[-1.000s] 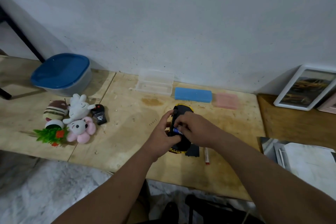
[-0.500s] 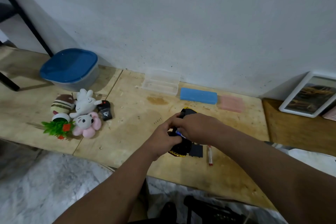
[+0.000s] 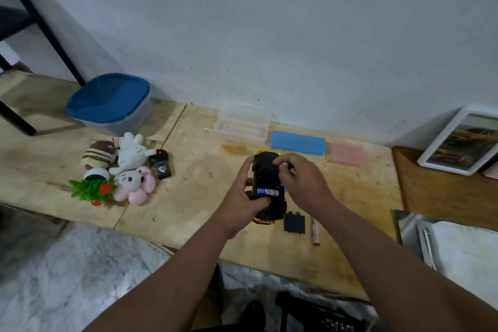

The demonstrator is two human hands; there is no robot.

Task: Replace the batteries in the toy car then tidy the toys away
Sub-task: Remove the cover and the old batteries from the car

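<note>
Currently, toy car [image 3: 266, 170] sits upside down at frame centre on table [image 3: 204, 218], gripped by left hand [image 3: 244, 197]; battery [image 3: 268, 192] visible in compartment. Right hand [image 3: 301, 183] pinches a small item, prob. another battery, over the car. Black cover [image 3: 294, 222] lies just lower right.

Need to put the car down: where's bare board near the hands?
Bare board lies between the remote and the toy car. Crowded right of the car: battery cover and screwdriver.
</note>
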